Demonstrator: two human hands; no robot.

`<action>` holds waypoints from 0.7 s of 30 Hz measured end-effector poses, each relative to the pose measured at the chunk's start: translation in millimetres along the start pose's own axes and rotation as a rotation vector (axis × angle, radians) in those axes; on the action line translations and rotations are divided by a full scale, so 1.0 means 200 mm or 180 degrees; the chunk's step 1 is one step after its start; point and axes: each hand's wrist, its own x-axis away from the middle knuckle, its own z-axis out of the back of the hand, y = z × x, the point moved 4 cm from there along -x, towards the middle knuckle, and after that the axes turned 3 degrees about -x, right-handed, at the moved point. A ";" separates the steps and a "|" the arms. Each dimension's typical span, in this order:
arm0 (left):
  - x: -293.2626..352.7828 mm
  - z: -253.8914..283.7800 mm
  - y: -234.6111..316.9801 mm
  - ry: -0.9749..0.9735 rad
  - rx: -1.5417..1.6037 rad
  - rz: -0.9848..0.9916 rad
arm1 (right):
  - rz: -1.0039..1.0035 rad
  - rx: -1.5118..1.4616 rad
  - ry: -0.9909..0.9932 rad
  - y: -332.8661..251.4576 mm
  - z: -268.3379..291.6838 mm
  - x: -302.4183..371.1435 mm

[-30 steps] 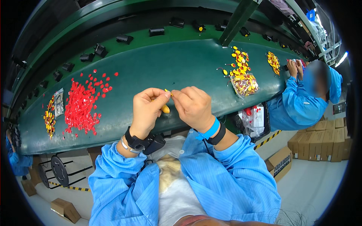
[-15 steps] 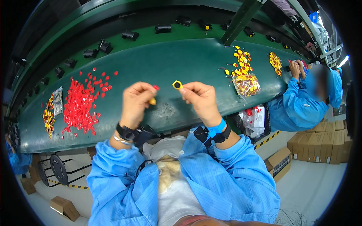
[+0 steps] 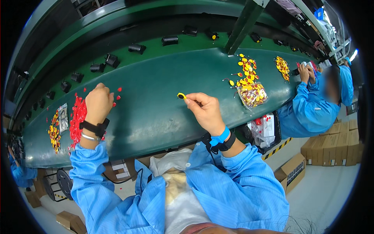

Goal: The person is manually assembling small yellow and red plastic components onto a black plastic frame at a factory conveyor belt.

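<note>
My right hand (image 3: 204,111) pinches a small yellow piece with a black centre (image 3: 181,96) between thumb and fingertips, above the middle of the green work surface. At the left, my left hand (image 3: 98,103) is over the pile of small red pieces (image 3: 78,117), back of the hand up. Its fingers are curled, with the tips turned down out of sight, so whatever they hold is hidden. A few loose red pieces (image 3: 119,89) lie just right of that hand.
Yellow-and-red pieces (image 3: 53,134) and a clear bag (image 3: 63,116) lie at far left. Right of centre are more yellow pieces (image 3: 247,72) and a filled bag (image 3: 252,94). Black parts (image 3: 136,48) line the green belt behind. A co-worker (image 3: 307,105) sits at right, beside a bin (image 3: 277,126).
My left hand has moved left from the middle to the red pile, away from the right hand. My right hand still holds the yellow piece, now tilted and slightly lower.
</note>
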 end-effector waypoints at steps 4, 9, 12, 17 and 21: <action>0.07 0.12 0.16 0.1024 0.0543 -0.0006 | 0.0496 0.0497 -0.0172 -0.10 -0.04 -0.01; 0.09 0.10 0.41 -0.0534 0.3751 -0.0257 | 0.1796 0.1101 -0.0296 -0.19 -0.13 0.00; 0.12 0.10 0.48 -0.0951 0.4110 -0.0491 | 0.2294 0.1495 -0.0605 -0.24 -0.19 0.04; 0.17 0.02 0.51 -0.1560 0.5066 -0.0255 | 0.2855 0.1641 -0.0803 -0.26 -0.25 0.11; 0.19 0.01 0.51 -0.1691 0.5295 -0.0155 | 0.2917 0.1720 -0.0888 -0.25 -0.27 0.13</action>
